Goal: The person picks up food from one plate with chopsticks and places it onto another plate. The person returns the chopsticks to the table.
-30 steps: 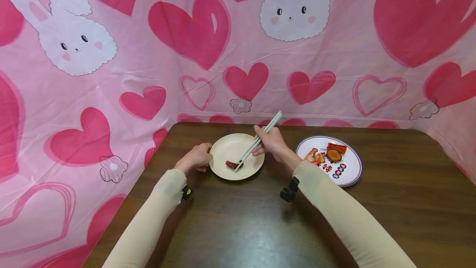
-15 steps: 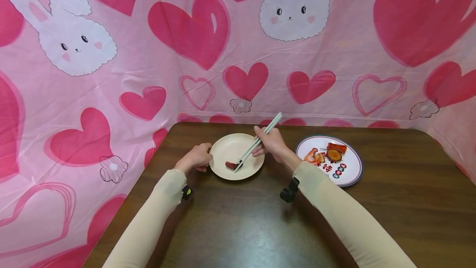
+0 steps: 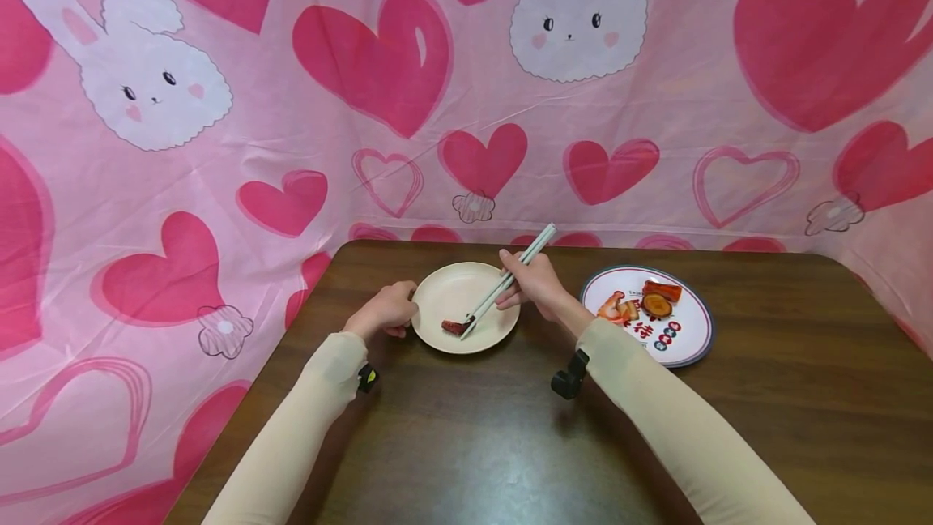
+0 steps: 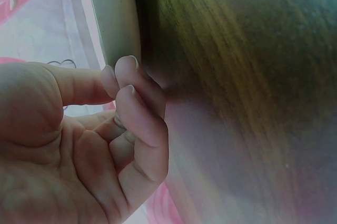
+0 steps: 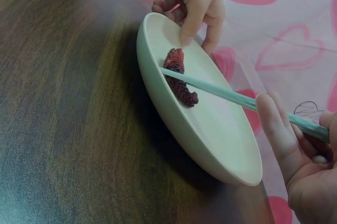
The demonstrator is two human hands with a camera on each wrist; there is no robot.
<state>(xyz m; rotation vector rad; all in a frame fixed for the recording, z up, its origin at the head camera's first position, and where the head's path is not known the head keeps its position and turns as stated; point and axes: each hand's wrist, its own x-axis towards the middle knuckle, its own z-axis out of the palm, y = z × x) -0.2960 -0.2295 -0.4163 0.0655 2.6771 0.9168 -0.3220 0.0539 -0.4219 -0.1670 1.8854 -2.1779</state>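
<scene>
My left hand (image 3: 385,309) pinches the left rim of a cream plate (image 3: 445,282), thumb above and curled fingers below, as the left wrist view shows close up. My right hand (image 3: 534,280) holds a pair of pale green chopsticks (image 3: 521,259) that slant down to the left. On the plate lies a dark red-brown piece of food (image 5: 179,79), ridged on its surface. The chopstick tips cross over it near its middle in the right wrist view.
To the right, partly behind my right forearm, stands a white oval plate (image 3: 685,310) with a blue rim and printed red characters. It bears several pieces of food, among them a round brown slice (image 3: 657,305). A pink heart-patterned cloth (image 3: 452,87) hangs behind the wooden table (image 3: 466,428).
The chopsticks and the dark piece of food have shifted very slightly. Both hands keep their places, the left on the rim and the right on the chopsticks.
</scene>
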